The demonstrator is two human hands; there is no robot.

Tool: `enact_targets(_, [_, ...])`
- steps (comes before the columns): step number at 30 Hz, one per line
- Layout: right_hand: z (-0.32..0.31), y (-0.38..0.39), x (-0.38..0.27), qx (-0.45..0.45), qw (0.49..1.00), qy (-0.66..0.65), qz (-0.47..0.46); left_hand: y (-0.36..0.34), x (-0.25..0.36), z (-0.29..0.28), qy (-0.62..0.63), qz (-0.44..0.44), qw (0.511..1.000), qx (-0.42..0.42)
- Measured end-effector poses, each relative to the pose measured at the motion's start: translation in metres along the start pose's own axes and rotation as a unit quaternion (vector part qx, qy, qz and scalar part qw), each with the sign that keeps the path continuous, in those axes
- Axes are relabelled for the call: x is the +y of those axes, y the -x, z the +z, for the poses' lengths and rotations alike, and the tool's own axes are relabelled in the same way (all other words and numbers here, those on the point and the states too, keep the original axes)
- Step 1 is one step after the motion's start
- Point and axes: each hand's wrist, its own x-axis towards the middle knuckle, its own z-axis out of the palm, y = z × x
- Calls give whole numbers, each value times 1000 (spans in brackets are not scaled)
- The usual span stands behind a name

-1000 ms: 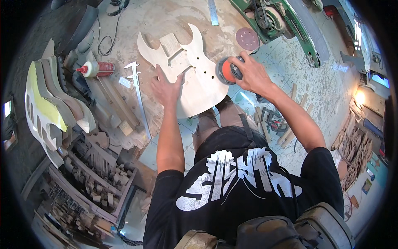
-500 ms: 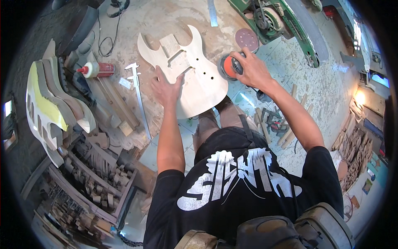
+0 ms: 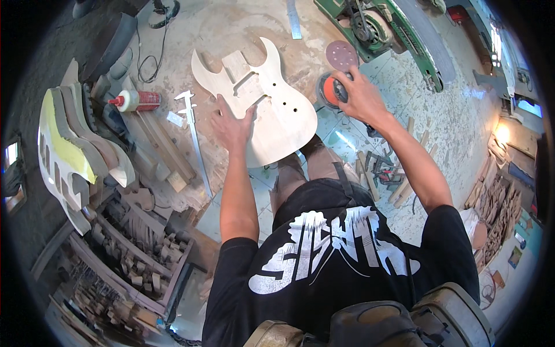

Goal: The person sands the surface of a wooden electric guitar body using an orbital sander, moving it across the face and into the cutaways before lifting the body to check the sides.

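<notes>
A pale wooden electric guitar body [image 3: 281,130], with two horns, routed cavities and several small holes, lies on the worn work table [image 3: 202,69]. My left hand [image 3: 231,127] grips its left edge near the middle, thumb by the lower cavity. My right hand [image 3: 361,98] holds an orange and black orbital sander [image 3: 333,91] at the body's right side; whether it touches the wood is unclear. A maroon perforated sanding disc [image 3: 341,55] lies just beyond the sander. To the left are a steel caliper [image 3: 196,153] and a white-and-red bottle [image 3: 139,100] on its side.
A green belt sanding machine [image 3: 381,29] stands at the back right. Stacked guitar-shaped pieces [image 3: 75,150] are on the left, above a rack of offcuts [image 3: 144,254]. Wood strips [image 3: 162,150], a cable [image 3: 147,69] and a metal ruler [image 3: 296,23] lie on the table. Clamps [image 3: 387,170] are below right.
My right hand and the sander have shifted a little to the right, away from the body's middle. My left hand stays on the guitar body.
</notes>
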Motion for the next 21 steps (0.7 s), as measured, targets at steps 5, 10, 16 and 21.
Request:
enact_targets(5, [-8, 36, -12, -38, 999, -28, 29, 0, -1, 0, 2, -7, 1000, -4])
enact_targets(10, [7, 58, -26, -44, 998, -40, -16, -1, 3, -4, 1, -8, 1000, -13])
enact_targets(16, [16, 49, -63, -86, 996, -11, -18, 0, 0, -1, 4, 1, 1000, 12])
enact_targets(21, [19, 75, -61, -107, 993, -15, -48, 1, -1, -2, 9, -1, 1000, 8])
